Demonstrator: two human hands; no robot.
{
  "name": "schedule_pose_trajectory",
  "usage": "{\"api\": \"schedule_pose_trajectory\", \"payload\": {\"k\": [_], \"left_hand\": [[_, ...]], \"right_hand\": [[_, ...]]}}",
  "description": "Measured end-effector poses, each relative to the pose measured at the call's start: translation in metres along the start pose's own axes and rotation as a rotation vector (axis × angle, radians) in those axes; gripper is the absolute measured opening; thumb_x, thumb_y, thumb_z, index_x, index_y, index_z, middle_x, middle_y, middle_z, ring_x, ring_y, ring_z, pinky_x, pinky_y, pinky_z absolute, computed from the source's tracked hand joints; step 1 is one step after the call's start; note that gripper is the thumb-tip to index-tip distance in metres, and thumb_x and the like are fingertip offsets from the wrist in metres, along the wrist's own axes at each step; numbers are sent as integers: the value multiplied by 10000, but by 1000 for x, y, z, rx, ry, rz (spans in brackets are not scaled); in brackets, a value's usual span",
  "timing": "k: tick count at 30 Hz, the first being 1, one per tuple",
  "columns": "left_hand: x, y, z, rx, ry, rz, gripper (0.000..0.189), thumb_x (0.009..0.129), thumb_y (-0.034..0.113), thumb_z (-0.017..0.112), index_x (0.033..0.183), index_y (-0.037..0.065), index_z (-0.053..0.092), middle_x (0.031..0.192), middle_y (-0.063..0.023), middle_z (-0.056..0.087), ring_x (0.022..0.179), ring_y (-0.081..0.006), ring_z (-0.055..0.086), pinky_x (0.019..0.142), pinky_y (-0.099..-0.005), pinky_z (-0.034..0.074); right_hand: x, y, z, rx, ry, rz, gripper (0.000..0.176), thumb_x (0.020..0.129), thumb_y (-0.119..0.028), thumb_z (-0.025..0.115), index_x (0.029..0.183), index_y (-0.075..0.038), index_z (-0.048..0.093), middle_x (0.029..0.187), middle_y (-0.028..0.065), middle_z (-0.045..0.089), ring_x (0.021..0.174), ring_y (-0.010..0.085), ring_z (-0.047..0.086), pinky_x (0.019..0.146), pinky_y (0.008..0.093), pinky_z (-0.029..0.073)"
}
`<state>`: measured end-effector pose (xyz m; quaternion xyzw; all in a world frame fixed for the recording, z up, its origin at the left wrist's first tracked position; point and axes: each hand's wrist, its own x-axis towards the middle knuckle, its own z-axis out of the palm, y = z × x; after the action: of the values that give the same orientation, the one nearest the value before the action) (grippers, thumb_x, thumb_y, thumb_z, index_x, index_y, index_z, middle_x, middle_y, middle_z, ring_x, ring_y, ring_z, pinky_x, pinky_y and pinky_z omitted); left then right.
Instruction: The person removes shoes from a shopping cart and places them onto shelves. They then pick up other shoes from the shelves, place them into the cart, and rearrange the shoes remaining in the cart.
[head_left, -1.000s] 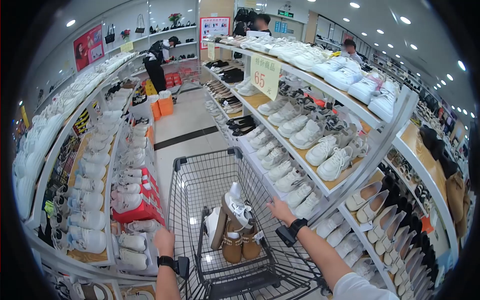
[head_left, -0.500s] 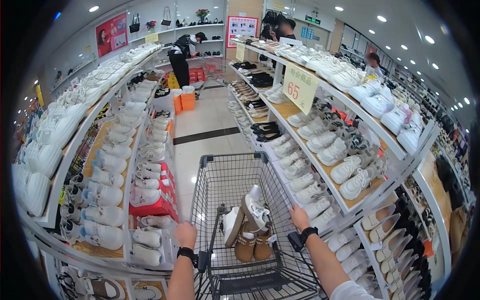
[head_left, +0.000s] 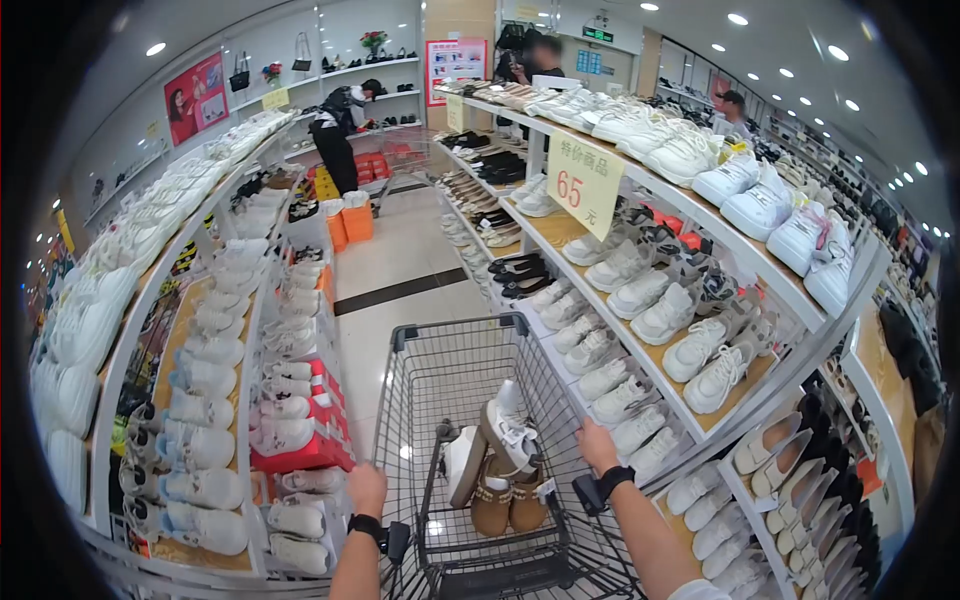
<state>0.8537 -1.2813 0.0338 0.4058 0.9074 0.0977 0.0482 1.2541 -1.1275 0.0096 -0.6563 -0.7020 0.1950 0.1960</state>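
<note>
A dark wire shopping cart (head_left: 452,368) is in front of me. My left hand (head_left: 367,488) is closed on its left side rim, and my right hand (head_left: 597,447) is closed on the right side rim. Each wrist has a black band with a small device. Inside the basket lie two brown shoes (head_left: 506,507) with their toes toward me. A white and brown pair (head_left: 510,437) leans above and beside them, one shoe tilted on its side. My fingers are partly hidden behind the hands.
Shelves of white shoes flank the aisle on the left (head_left: 205,435) and right (head_left: 640,295). A yellow price sign (head_left: 585,185) hangs at the right shelf. Further ahead, a person bends (head_left: 335,140) by orange boxes (head_left: 350,222). Two other people stand beyond the right shelf.
The camera view has shifted, so the far shelves and sign appear further left. The cart sits slightly lower and further left in view. Both hands keep their hold on it.
</note>
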Motion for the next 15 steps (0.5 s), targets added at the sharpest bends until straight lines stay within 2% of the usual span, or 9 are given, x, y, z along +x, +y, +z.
{"api": "schedule_pose_trajectory", "payload": {"k": [2, 6, 8, 10, 11, 14, 15], "left_hand": [[6, 8, 0, -1, -13, -20, 244, 757, 261, 585, 815, 30, 636, 827, -190, 633, 794, -345, 622, 701, -436, 499], [10, 13, 6, 55, 54, 34, 264, 763, 289, 595, 841, 37, 607, 810, -179, 622, 787, -334, 612, 701, -441, 487], [9, 28, -5, 104, -14, 24, 266, 768, 281, 595, 863, 33, 593, 791, -167, 617, 782, -330, 606, 685, -448, 478], [17, 28, 10, 75, 132, 39, 246, 766, 260, 593, 834, 23, 595, 779, -173, 614, 751, -335, 604, 657, -453, 474], [19, 30, 9, 71, 139, 40, 239, 762, 251, 593, 823, 19, 597, 770, -178, 612, 746, -338, 604, 654, -451, 476], [28, 38, 9, 68, 150, 35, 212, 757, 219, 584, 795, 11, 600, 747, -192, 607, 724, -347, 605, 642, -442, 483], [30, 39, 11, 71, 158, 37, 207, 755, 212, 584, 795, 9, 599, 748, -193, 608, 723, -348, 608, 640, -440, 486]], "right_hand": [[8, 0, -4, -77, 29, -17, 215, 816, -177, 531, 940, -3, 504, 775, 262, 594, 762, 436, 567, 685, 510, 448], [32, 3, -1, -16, 20, -83, 183, 821, -164, 494, 912, -6, 503, 762, 260, 591, 745, 437, 566, 673, 517, 442], [43, 16, 9, -2, 42, -118, 173, 826, -159, 466, 894, -8, 513, 767, 262, 588, 752, 433, 567, 670, 516, 443], [54, 9, 5, 25, 68, -109, 167, 830, -149, 450, 887, -13, 529, 759, 260, 587, 763, 432, 569, 674, 515, 443], [55, 8, -12, 53, 28, -84, 176, 833, -153, 451, 908, -11, 525, 785, 257, 590, 786, 431, 567, 687, 509, 445], [73, -1, -3, 91, 14, -96, 178, 832, -153, 470, 924, -8, 518, 824, 254, 592, 809, 429, 565, 694, 501, 446], [75, -3, -7, 64, -49, -74, 182, 833, -150, 473, 942, -9, 513, 854, 251, 591, 824, 423, 565, 702, 496, 448]]}}
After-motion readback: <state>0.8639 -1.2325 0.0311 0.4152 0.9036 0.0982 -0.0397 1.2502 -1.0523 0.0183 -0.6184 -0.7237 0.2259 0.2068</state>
